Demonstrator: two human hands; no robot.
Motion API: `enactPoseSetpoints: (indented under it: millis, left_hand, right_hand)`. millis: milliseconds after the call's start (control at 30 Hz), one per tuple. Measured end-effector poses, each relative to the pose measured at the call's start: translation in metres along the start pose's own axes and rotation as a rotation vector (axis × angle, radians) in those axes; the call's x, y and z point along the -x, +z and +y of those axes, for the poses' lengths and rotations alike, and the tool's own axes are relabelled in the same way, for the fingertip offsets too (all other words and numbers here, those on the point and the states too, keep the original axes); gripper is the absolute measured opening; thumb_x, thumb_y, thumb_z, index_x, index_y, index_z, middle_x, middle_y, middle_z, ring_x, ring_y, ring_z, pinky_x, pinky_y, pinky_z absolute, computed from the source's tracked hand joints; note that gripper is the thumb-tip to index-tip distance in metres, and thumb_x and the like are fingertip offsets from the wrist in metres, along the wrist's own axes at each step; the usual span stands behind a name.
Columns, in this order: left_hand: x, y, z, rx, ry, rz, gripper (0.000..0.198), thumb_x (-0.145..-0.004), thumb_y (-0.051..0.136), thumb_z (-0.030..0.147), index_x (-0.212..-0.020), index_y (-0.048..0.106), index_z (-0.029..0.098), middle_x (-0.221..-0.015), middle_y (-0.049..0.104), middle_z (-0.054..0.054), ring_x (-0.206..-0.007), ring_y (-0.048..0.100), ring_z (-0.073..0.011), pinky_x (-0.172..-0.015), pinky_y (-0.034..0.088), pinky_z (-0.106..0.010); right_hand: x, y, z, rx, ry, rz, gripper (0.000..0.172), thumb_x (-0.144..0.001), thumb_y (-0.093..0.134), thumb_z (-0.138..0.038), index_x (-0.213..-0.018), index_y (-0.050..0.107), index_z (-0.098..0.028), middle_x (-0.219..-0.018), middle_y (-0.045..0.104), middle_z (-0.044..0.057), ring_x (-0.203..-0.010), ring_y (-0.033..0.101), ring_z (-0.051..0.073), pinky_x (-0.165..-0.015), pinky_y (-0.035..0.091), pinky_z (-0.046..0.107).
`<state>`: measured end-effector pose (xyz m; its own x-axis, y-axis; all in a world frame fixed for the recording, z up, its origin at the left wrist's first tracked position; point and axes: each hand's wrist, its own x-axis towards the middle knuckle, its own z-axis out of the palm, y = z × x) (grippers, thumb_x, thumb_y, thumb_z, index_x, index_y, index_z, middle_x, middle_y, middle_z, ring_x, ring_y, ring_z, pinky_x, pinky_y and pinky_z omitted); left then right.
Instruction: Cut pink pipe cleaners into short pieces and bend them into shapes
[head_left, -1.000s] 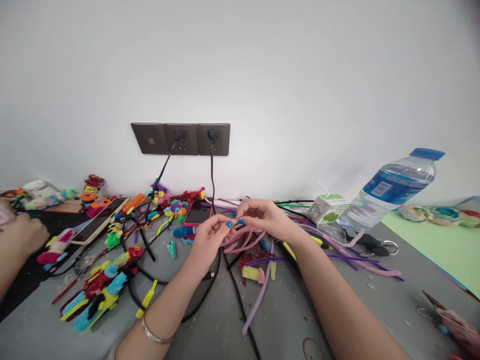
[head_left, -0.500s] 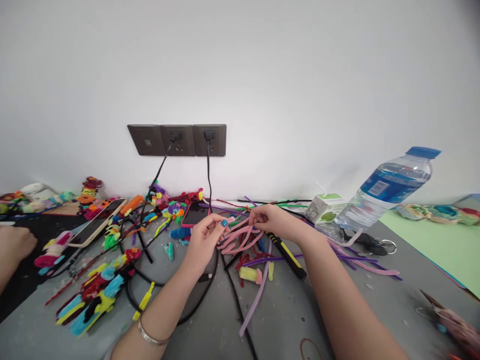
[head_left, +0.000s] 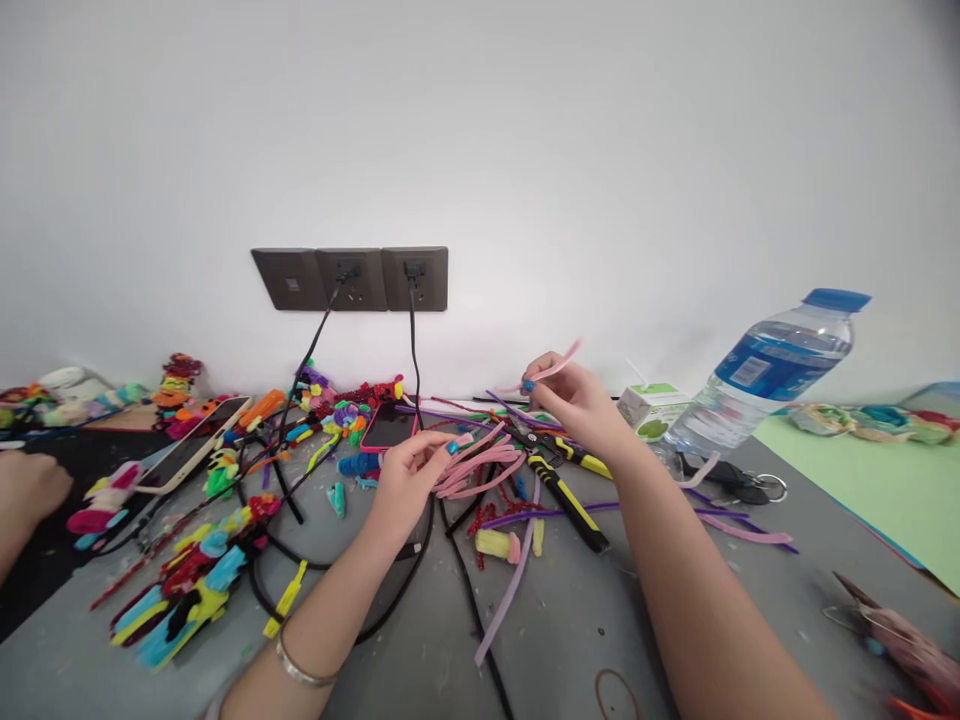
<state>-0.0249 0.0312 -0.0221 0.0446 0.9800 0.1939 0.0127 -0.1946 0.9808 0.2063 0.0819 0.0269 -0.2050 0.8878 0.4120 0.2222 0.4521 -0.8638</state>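
My left hand (head_left: 409,475) pinches a bundle of pink pipe cleaners (head_left: 480,465) just to its right. My right hand (head_left: 577,405), raised beyond them, grips one pink strand (head_left: 555,368).

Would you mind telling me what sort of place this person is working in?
Most likely a craft worktable set against a wall. The grey table is strewn with pipe cleaners, the left hand holds a bunch of pink pipe cleaners, finished colourful figures lie nearby, and phones charge from wall sockets.
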Motion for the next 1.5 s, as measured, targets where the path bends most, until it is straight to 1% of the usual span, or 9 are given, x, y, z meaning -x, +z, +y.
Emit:
enactPoseSetpoints:
  millis: [67,167,300,433,600,800,1033,1133,1500]
  left_hand:
    - [0.001,0.001,-0.001,-0.042,0.054,-0.042,0.017,-0.078,0.067,0.027,-0.087,0.078,0.017,-0.082,0.072,-0.006,-0.071,0.06,-0.0153,-0.064,0.045,-0.025]
    - [0.002,0.003,-0.001,-0.078,0.097,-0.073,0.02,-0.079,0.065,0.024,-0.092,0.079,0.018,-0.086,0.072,-0.008,-0.075,0.061,-0.0166,-0.064,0.045,-0.025]
    - [0.002,0.005,-0.001,-0.09,0.081,-0.056,0.023,-0.077,0.064,0.019,-0.096,0.078,0.018,-0.091,0.073,-0.007,-0.069,0.058,-0.0144,-0.063,0.044,-0.024]
    - [0.003,0.005,0.004,-0.072,0.038,-0.062,0.025,-0.078,0.062,0.018,-0.099,0.075,0.017,-0.09,0.072,-0.006,-0.069,0.057,-0.0145,-0.064,0.044,-0.025]
    - [0.004,0.005,0.009,-0.051,0.015,-0.028,0.022,-0.077,0.064,0.021,-0.096,0.074,0.017,-0.086,0.071,-0.005,-0.066,0.056,-0.014,-0.062,0.044,-0.024]
    - [0.004,0.006,0.009,-0.013,0.025,-0.036,0.021,-0.077,0.064,0.021,-0.095,0.073,0.017,-0.09,0.073,-0.006,-0.073,0.06,-0.0154,-0.066,0.047,-0.024]
    - [0.005,0.006,0.011,0.027,0.016,-0.024,0.023,-0.081,0.065,0.036,-0.09,0.072,0.016,-0.078,0.071,-0.005,-0.066,0.062,-0.0152,-0.063,0.049,-0.025]
    - [0.004,0.005,0.01,0.025,0.02,-0.022,0.023,-0.079,0.067,0.038,-0.086,0.072,0.016,-0.079,0.072,-0.006,-0.067,0.062,-0.016,-0.063,0.049,-0.026]
    - [0.005,0.005,0.01,-0.058,0.081,-0.044,0.01,-0.078,0.065,0.027,-0.081,0.06,0.018,-0.073,0.06,0.0,-0.065,0.056,-0.0125,-0.061,0.044,-0.022]
  right_hand:
    - [0.0,0.008,-0.004,-0.175,0.027,-0.06,0.017,-0.087,0.062,-0.036,-0.086,0.056,-0.02,-0.077,0.059,0.002,-0.068,0.055,0.015,-0.065,0.043,0.029]
    - [0.001,0.019,-0.011,-0.286,0.075,-0.209,0.023,-0.086,0.067,-0.04,-0.085,0.058,-0.019,-0.075,0.062,0.002,-0.069,0.058,0.016,-0.066,0.044,0.028]
    - [0.004,0.027,-0.013,-0.28,0.101,-0.347,0.022,-0.086,0.068,-0.038,-0.085,0.059,-0.018,-0.079,0.062,0.002,-0.073,0.057,0.015,-0.067,0.043,0.027]
    - [0.005,0.027,-0.013,-0.234,0.131,-0.419,0.022,-0.086,0.067,-0.037,-0.084,0.059,-0.017,-0.076,0.055,0.0,-0.069,0.049,0.013,-0.064,0.038,0.025]
    - [0.006,0.027,-0.015,-0.211,0.156,-0.423,0.025,-0.086,0.066,-0.04,-0.083,0.056,-0.017,-0.075,0.053,0.0,-0.069,0.048,0.013,-0.063,0.038,0.025]
    - [0.005,0.027,-0.011,-0.179,0.154,-0.43,0.023,-0.085,0.065,-0.038,-0.08,0.055,-0.017,-0.072,0.051,-0.001,-0.066,0.043,0.012,-0.06,0.034,0.025]
    - [0.006,0.025,-0.012,-0.14,0.168,-0.452,0.019,-0.086,0.063,-0.034,-0.082,0.056,-0.017,-0.075,0.055,0.0,-0.068,0.047,0.013,-0.063,0.036,0.025]
    - [0.006,0.026,-0.012,-0.152,0.163,-0.454,0.02,-0.086,0.064,-0.036,-0.087,0.058,-0.017,-0.078,0.058,0.001,-0.071,0.05,0.014,-0.064,0.038,0.026]
    - [0.006,0.026,-0.01,-0.215,0.174,-0.426,0.026,-0.085,0.068,-0.042,-0.084,0.062,-0.017,-0.076,0.06,0.001,-0.068,0.053,0.014,-0.063,0.041,0.025]
